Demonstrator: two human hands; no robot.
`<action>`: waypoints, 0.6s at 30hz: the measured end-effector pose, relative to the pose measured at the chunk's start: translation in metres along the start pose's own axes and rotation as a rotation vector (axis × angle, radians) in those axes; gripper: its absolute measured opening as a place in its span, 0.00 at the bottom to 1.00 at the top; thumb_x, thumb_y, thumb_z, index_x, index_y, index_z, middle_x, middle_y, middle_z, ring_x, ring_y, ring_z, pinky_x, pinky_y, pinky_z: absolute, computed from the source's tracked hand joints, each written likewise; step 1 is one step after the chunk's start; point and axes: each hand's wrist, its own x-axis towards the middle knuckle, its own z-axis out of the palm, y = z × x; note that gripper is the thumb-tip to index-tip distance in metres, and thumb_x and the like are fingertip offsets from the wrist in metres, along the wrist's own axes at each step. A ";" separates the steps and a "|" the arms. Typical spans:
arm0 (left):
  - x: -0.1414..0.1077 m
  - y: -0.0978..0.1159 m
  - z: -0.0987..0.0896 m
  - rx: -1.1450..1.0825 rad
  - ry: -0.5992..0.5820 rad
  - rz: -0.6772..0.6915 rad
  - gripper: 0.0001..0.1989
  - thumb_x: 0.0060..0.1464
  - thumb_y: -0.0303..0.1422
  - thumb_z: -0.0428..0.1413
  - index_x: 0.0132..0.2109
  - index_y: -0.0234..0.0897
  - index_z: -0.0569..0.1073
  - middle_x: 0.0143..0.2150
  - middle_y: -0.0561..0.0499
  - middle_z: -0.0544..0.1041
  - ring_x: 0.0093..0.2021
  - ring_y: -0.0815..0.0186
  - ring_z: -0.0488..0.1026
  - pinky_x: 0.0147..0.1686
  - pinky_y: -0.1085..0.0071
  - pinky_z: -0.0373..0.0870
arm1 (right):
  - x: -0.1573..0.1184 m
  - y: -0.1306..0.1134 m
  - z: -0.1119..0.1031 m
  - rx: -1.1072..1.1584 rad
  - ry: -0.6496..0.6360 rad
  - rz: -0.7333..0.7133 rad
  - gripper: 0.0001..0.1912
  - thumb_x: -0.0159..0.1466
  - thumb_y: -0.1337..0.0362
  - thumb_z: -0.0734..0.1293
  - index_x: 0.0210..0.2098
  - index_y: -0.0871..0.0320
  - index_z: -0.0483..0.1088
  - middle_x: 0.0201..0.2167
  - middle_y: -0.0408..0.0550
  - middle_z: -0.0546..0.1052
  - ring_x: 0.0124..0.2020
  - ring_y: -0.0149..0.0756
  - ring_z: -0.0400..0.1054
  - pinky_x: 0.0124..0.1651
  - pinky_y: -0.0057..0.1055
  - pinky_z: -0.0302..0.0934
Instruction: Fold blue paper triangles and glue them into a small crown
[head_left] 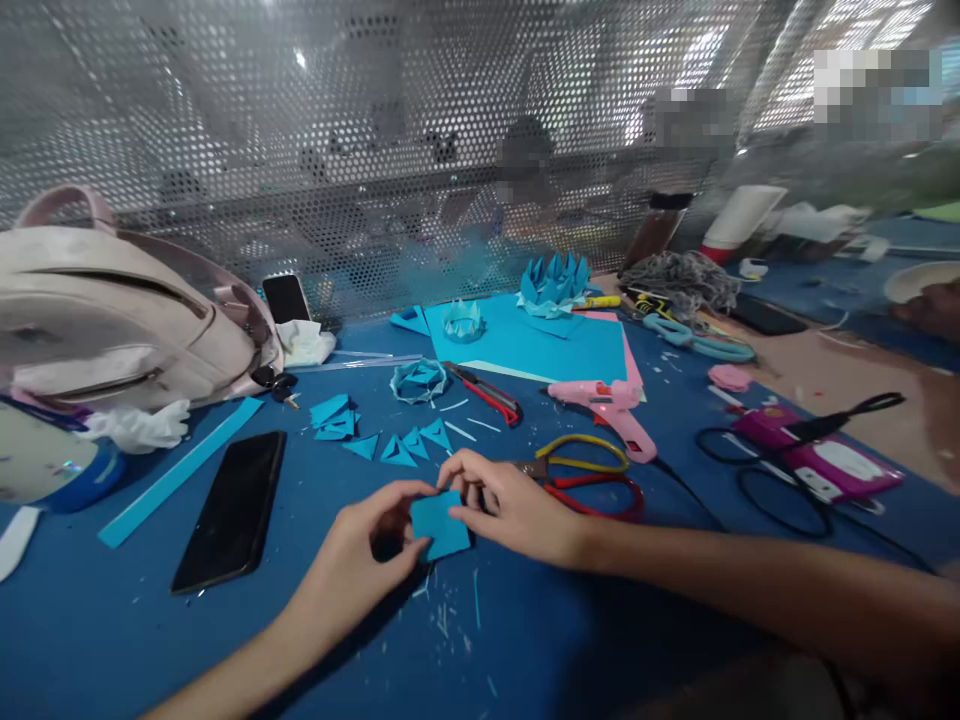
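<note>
Between my two hands is a small blue square of paper (437, 526), just above the table. My left hand (375, 535) pinches its left edge between thumb and fingers. From the upper right, my right hand (514, 508) grips the same paper, thumb on top and fingers partly hidden behind it. Just beyond lie folded blue paper triangles (397, 452) in a row, with a small pile of folded pieces (334, 417) to their left. Scissors (589, 470) with yellow and red handles lie partly behind my right hand.
A pink glue gun (611, 408) and a red box cutter (491, 395) lie beyond my hands. Blue paper sheets (517, 345) bear folded paper crowns (555, 285). At left are a black phone (231, 510), a blue paper strip (180, 470) and a pale backpack (127, 310).
</note>
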 end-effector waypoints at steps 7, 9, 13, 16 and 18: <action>0.007 -0.012 -0.004 0.236 0.007 0.139 0.08 0.60 0.26 0.55 0.44 0.43 0.74 0.39 0.54 0.79 0.36 0.63 0.73 0.39 0.65 0.62 | 0.002 0.000 -0.004 -0.233 -0.080 -0.050 0.14 0.60 0.70 0.72 0.45 0.56 0.70 0.33 0.41 0.72 0.32 0.31 0.65 0.37 0.27 0.56; 0.008 -0.015 -0.003 0.291 0.001 0.199 0.06 0.62 0.27 0.55 0.43 0.41 0.74 0.38 0.53 0.79 0.37 0.63 0.72 0.38 0.65 0.59 | 0.001 0.003 -0.005 -0.361 -0.099 -0.177 0.09 0.63 0.69 0.70 0.44 0.57 0.71 0.36 0.44 0.74 0.37 0.33 0.66 0.40 0.29 0.57; 0.001 -0.022 -0.001 0.371 -0.009 0.332 0.10 0.69 0.29 0.48 0.44 0.40 0.75 0.39 0.52 0.79 0.38 0.62 0.71 0.41 0.63 0.58 | -0.001 0.010 -0.009 -0.578 -0.113 -0.467 0.06 0.70 0.67 0.62 0.43 0.57 0.71 0.40 0.46 0.77 0.41 0.35 0.67 0.44 0.31 0.58; -0.006 -0.024 -0.002 0.492 0.017 0.517 0.17 0.72 0.29 0.41 0.50 0.36 0.75 0.44 0.49 0.80 0.42 0.61 0.72 0.47 0.61 0.59 | -0.001 0.013 -0.011 -0.658 -0.146 -0.589 0.08 0.70 0.69 0.61 0.44 0.56 0.71 0.43 0.44 0.78 0.42 0.34 0.68 0.44 0.33 0.58; -0.010 -0.025 -0.002 0.578 0.044 0.630 0.19 0.72 0.28 0.39 0.51 0.33 0.75 0.46 0.47 0.80 0.44 0.62 0.72 0.51 0.61 0.60 | -0.001 0.013 -0.010 -0.679 -0.142 -0.628 0.08 0.69 0.70 0.61 0.43 0.56 0.71 0.45 0.43 0.79 0.43 0.34 0.69 0.44 0.34 0.59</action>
